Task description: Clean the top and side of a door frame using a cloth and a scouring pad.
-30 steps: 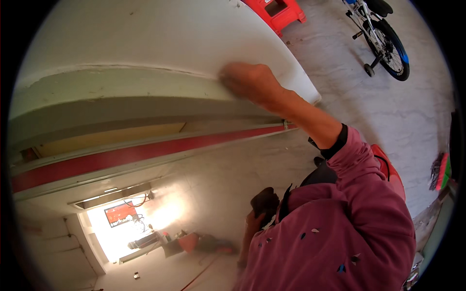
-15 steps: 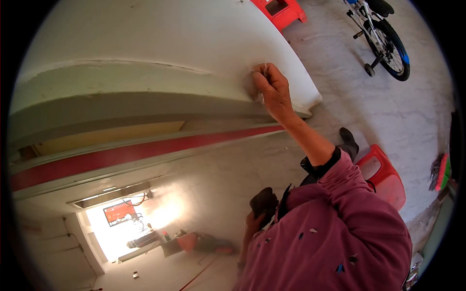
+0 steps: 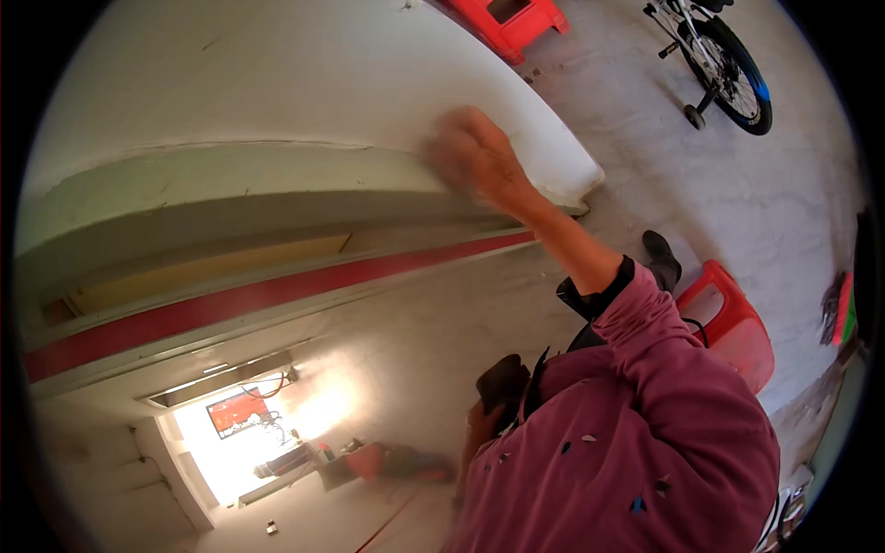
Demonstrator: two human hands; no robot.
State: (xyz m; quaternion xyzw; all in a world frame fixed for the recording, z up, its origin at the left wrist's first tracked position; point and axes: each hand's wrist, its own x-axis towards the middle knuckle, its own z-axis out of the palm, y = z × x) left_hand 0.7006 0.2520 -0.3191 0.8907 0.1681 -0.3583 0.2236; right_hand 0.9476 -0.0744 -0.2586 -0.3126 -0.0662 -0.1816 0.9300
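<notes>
Item: white plastered beam (image 3: 304, 83), broad and curved by the lens, running across the upper part of the view, with a stepped ledge (image 3: 230, 180) below it and a red painted band (image 3: 258, 300) lower still. Right hand (image 3: 475, 157) was raised and pressed flat against the beam's lower edge, near its far end; the hand was blurred, so whether the fingers lay loose or gripped a pad or paper could not be told. Left hand (image 3: 489, 415) was held low against the chest of the maroon sleeve and shirt (image 3: 636, 442), fingers closed round a dark object (image 3: 505, 382) — its kind was not clear. State of work, as a judgement: the beam's face looked smooth and evenly white over most of its length, with a faint crack line along the ledge joint and a few marks near the top — the stretch under the right hand appeared to be the part in hand, the ledge and lower mouldings seemingly less finished. Surroundings: grey concrete floor (image 3: 719, 203), red plastic stool (image 3: 728, 318), a second red stool (image 3: 507, 18) at the top, a bicycle (image 3: 719, 55) at upper right, a dark shoe (image 3: 662, 258) beside the stool, a bright doorway (image 3: 249, 433) at lower left.
</notes>
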